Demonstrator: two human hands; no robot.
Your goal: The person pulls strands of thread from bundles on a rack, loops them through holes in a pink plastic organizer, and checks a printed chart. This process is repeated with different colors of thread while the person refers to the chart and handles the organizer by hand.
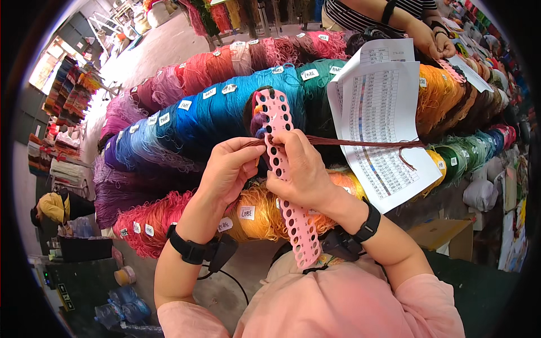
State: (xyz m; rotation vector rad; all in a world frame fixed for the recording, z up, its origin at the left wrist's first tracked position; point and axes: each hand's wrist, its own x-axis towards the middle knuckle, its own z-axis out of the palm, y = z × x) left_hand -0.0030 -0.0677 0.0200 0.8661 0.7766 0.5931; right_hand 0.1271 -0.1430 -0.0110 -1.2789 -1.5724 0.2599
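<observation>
In front of me is a long pink floss card [304, 236] with a row of holes along each edge. Short orange, purple and blue threads [258, 121] are looped through holes near its upper left side. My right hand [304, 172] grips the card's middle between thumb and fingers. A dark brown bundle of thread [360, 143] runs from the card out to the right, across a printed colour chart [375, 107]. At the card's left edge, my left hand [228, 169] pinches the brown thread, its fingertips close to the right hand's.
Curved rows of labelled thread hanks lie beyond and beneath my hands: blue [214, 115], red [152, 217] and orange [437, 96]. At the upper right, a co-worker's hands [434, 42] hold another pink card. A cardboard box [445, 236] stands at lower right.
</observation>
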